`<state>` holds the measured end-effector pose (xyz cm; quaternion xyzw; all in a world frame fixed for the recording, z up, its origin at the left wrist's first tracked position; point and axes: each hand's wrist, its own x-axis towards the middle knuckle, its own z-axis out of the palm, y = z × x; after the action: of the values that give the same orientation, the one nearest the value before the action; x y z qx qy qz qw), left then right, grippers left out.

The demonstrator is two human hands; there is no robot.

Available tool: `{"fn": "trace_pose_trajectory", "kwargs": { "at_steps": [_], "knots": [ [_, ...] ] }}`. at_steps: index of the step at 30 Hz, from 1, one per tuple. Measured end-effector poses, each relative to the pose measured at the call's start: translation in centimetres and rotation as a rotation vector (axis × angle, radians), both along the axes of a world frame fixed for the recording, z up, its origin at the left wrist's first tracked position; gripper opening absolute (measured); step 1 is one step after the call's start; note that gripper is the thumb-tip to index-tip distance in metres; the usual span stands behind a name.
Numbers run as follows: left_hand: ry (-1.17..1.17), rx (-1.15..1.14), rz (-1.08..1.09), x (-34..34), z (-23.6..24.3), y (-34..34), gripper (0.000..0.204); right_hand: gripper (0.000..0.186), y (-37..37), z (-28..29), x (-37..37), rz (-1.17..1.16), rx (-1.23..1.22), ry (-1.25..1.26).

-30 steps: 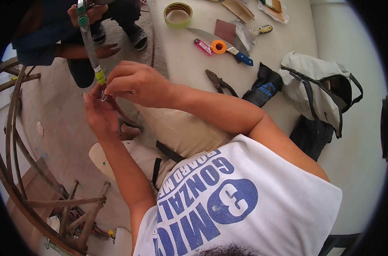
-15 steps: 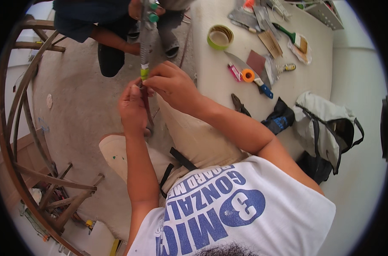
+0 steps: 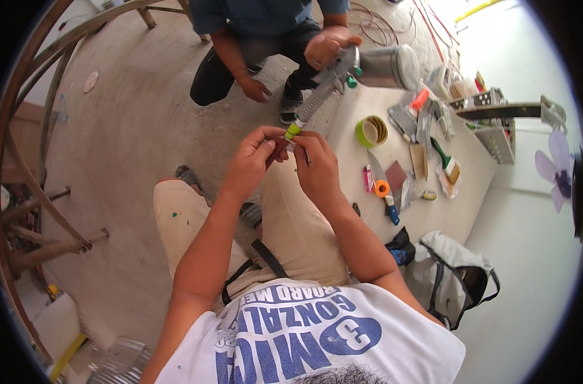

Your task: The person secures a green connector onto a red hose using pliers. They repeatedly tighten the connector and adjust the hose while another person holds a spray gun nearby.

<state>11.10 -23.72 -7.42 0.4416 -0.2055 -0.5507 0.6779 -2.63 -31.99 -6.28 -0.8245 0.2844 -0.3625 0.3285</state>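
A co-worker's hand (image 3: 330, 46) holds up a metal spray gun (image 3: 317, 96) with a silver cup (image 3: 390, 67) and green knobs. Yellow-green tape (image 3: 294, 130) wraps the lower end of its handle. My left hand (image 3: 250, 163) is closed on a dark red flat piece like sandpaper (image 3: 277, 152), just below the tape. Opposite it, my right hand (image 3: 317, 168) pinches at the handle's tip. A small pale bit shows by its fingertips, too small to make out.
On the white table at right lie a green tape roll (image 3: 371, 131), a knife (image 3: 388, 201), an orange ring (image 3: 381, 188), a pink lighter (image 3: 368, 178), a green-handled brush (image 3: 446, 160) and scrapers. A grey bag (image 3: 432, 262) stands nearer. Wooden framing (image 3: 45, 185) curves along the left.
The view has swung left, so the scene sits further right. The gun now leans right and its cup shows. My right hand has come down beside the handle tip; the left still holds the red piece.
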Motion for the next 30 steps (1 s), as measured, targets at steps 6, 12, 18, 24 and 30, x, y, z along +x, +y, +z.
{"fn": "trace_pose_trajectory", "kwargs": {
  "at_steps": [6,12,18,24,30],
  "knots": [
    [-0.230,-0.049,0.021,-0.8,-0.6,-0.5,0.025,0.015,-0.1,-1.4,-0.1,-0.027,-0.095,0.100],
    [-0.358,-0.136,0.116,-1.7,-2.0,-1.4,0.025,0.016,-1.1,-1.1,-0.6,0.007,-0.088,0.130],
    [-0.342,-0.031,0.207,-2.6,-3.4,-2.5,0.017,0.016,-2.4,-2.5,-1.7,0.020,0.016,0.060],
    [-0.438,-0.022,0.222,-2.5,-2.5,-2.5,0.017,0.014,-1.7,-1.8,-0.5,-0.070,0.152,-0.012],
    [-0.460,-0.057,0.225,-2.3,-3.6,-2.8,0.023,0.015,-1.7,-1.7,-0.8,-0.026,-0.119,0.111]
  ]
}}
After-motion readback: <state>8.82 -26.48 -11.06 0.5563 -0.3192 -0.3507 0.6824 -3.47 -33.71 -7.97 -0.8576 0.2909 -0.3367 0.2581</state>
